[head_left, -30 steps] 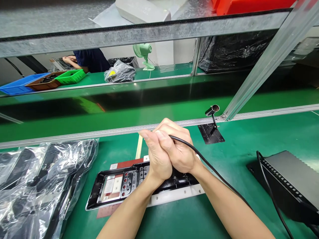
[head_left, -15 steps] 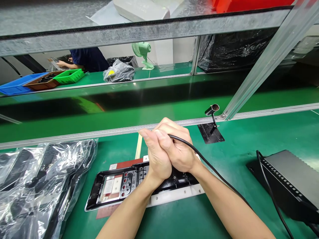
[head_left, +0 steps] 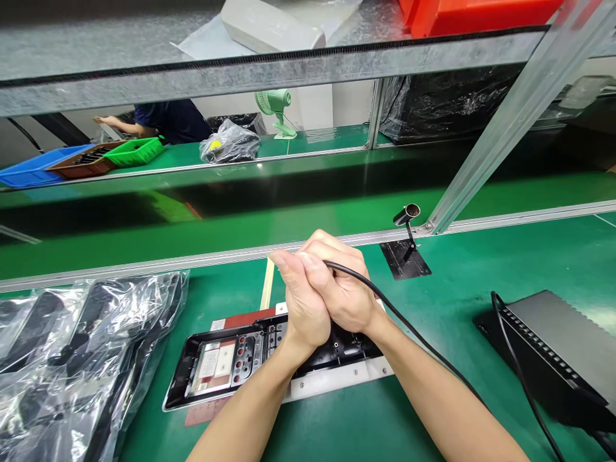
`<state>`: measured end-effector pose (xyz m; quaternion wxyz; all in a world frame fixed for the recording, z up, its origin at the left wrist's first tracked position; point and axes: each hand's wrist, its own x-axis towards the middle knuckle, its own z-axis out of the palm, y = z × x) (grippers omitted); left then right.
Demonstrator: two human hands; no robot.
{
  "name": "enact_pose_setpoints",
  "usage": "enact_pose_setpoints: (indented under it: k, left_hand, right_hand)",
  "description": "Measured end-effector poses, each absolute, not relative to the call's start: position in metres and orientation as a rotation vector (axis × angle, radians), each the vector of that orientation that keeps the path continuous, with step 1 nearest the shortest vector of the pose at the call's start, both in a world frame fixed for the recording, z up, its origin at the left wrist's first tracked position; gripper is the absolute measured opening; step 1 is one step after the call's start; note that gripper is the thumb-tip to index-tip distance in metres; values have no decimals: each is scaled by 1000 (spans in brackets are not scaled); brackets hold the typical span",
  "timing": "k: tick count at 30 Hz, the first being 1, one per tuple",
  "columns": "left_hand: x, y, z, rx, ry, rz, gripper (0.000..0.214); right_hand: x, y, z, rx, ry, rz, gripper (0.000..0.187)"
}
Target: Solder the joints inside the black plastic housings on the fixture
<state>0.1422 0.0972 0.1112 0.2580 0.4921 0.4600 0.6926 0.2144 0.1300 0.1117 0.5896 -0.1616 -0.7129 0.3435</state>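
My left hand (head_left: 308, 305) and my right hand (head_left: 339, 276) are pressed together, fingers closed, above a long black plastic housing (head_left: 190, 366). A black cable (head_left: 409, 314) comes out at the top of my grip and runs over my right forearm. Both hands appear wrapped round a corded tool, whose body and tip are hidden by my fingers. Face up, the housing shows its ribbed, holed inside; its middle is covered by my hands. Under it lie a white fixture bar (head_left: 332, 383) with screws and a reddish-brown plate (head_left: 205, 414).
Plastic-bagged black parts (head_left: 86, 359) cover the left of the bench. A small black tube on a stand (head_left: 407, 221) is behind my hands. At right sits a dark ridged box (head_left: 553, 359) with a cable. A metal shelf (head_left: 269, 74) crosses overhead; beyond, a co-worker's arm (head_left: 122, 127) reaches over bins.
My hands keep the same closed grip over the housing. The view has tilted slightly. Across the bench, the co-worker's arm has stretched out to the left.
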Motion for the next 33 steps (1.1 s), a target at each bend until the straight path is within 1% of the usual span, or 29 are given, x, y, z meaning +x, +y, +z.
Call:
enact_pose_setpoints:
  k: [5,13,18,28,33]
  left_hand:
    - [141,98,110,1394,1280,1835,67]
    - [143,97,111,1362,1267,1845,62]
    - [143,96,111,1390,1258,1861,61]
    - [142,97,111,1362,1293,1854,62]
    - [142,98,110,1315,1265,1875,61]
  right_hand:
    - [214,131,110,-357,-1645,821,25]
    - [214,131,111,-360,-1638,810,26]
    - [214,129,110,-355,-1639,817,22]
    - [215,130,110,-391,-1648,819,26]
    - [214,130,110,-394,-1651,823,25]
